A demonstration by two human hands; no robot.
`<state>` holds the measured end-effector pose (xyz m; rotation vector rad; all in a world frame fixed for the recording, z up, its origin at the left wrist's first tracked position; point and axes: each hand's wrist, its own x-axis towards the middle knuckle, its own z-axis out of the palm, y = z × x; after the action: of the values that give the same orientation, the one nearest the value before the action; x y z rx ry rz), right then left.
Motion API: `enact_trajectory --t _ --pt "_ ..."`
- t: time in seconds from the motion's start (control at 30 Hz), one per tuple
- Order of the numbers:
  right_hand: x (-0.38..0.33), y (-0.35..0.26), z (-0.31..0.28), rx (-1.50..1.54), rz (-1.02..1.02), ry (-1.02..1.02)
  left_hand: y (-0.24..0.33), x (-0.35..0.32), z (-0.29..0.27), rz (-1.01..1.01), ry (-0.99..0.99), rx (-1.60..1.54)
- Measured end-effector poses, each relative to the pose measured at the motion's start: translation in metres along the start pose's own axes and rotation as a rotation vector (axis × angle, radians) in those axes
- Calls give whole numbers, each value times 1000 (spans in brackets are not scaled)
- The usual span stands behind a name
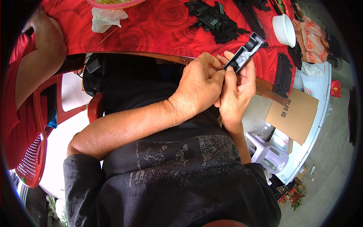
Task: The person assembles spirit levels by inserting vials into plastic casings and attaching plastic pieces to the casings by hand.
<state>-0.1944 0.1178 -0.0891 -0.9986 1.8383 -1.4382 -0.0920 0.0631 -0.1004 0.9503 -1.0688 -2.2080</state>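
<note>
— Hands?
— Left hand [200,85] and right hand [237,89] pressed together over the lap, just below the table [159,41] edge.
— Fingers?
— Both sets closed, pinching the lower end of a black clip [245,52]; upper end tilted up over the red cloth.
— Nearby?
— Heap of black parts [215,20] beyond, white bowl [284,30] right, crumpled tissue [106,18] far left. Another person's arm [39,56] at the left edge.

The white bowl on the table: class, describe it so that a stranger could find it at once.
Start at the table with the red rose-patterned cloth. Follow it to its far right end, beyond the pile of small black plastic parts. There stands the round white bowl, the only pale, smooth vessel among black pieces.
</note>
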Motion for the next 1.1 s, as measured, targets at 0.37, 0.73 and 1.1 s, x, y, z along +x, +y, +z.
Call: enact_trajectory --t 0.37,0.73,1.1 --pt "3 -2 -7 -30 48 -12 4 -4 1 -23 -40 -50" --pt "4 -5 -12 -16 43 -22 -4 -4 4 -68 -118 -184" --pt "7 -2 -16 -42 52 -40 6 -5 -5 -122 -180 -161"
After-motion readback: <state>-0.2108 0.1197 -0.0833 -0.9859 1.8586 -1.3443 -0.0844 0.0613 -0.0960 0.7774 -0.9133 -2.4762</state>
